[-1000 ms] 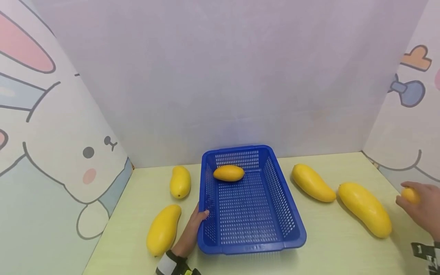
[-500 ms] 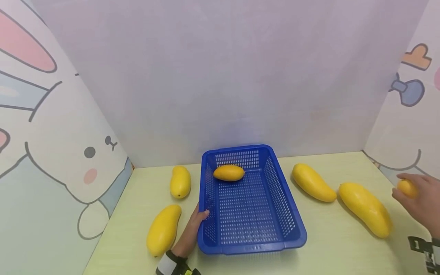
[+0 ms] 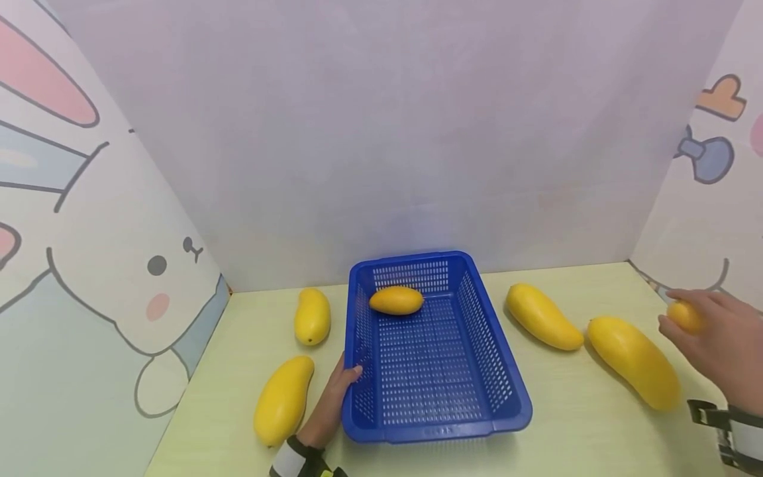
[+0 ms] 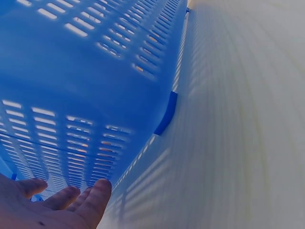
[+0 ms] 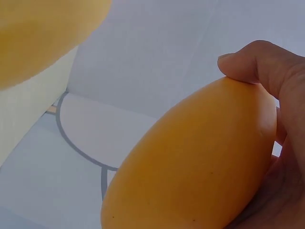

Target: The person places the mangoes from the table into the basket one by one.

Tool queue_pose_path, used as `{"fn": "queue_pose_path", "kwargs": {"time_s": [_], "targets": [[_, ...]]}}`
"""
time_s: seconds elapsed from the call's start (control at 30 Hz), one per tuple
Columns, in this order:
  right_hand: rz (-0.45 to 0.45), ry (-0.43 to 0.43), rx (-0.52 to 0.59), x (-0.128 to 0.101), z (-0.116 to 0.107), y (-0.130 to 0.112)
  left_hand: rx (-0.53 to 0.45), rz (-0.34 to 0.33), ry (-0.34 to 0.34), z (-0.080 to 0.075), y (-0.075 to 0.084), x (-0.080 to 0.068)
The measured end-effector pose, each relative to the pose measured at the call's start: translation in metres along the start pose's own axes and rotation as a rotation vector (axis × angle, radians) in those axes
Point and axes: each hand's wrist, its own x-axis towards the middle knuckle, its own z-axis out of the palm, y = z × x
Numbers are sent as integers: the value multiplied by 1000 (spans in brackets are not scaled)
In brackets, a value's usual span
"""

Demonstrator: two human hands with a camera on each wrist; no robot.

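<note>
A blue perforated plastic basket (image 3: 441, 431) stands in the middle of the table, with one orange-yellow mango (image 3: 396, 301) lying near its back left corner. My left hand (image 3: 332, 399) holds the basket's left side, the thumb over the rim; the left wrist view shows fingers (image 4: 97, 200) along the slotted outer wall. At the far right my right hand (image 3: 721, 344) grips another orange-yellow mango (image 5: 190, 157) above the table. The thumb (image 5: 259, 62) presses on one end in the right wrist view, while the palm hides part of the fruit.
Left of the basket lie a small yellow mango (image 3: 312, 317) and a larger one (image 3: 283, 401). Two big yellow mangoes (image 3: 544, 317) lie to its right, the nearer mango (image 3: 634, 362) beside my right hand. Printed panels and a pale back wall (image 3: 405, 146) enclose the table.
My right hand has moved left and slightly up in the head view, carrying the mango toward the large yellow one. The left hand and basket have stayed put.
</note>
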Motion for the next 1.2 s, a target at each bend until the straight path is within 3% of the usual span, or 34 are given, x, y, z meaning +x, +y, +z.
{"fn": "queue_pose_path", "kwargs": {"time_s": [0.2,0.43,1.2], "targets": [[-2,-38,24,3,3,-13,-5,3,0,0,-1,0],[-28,-25,66,4,10,-25,-21,3,-12,-1,-3,2],[-223,-1,130,15,29,-55,-16,14,-14,-1,-3,2]]}}
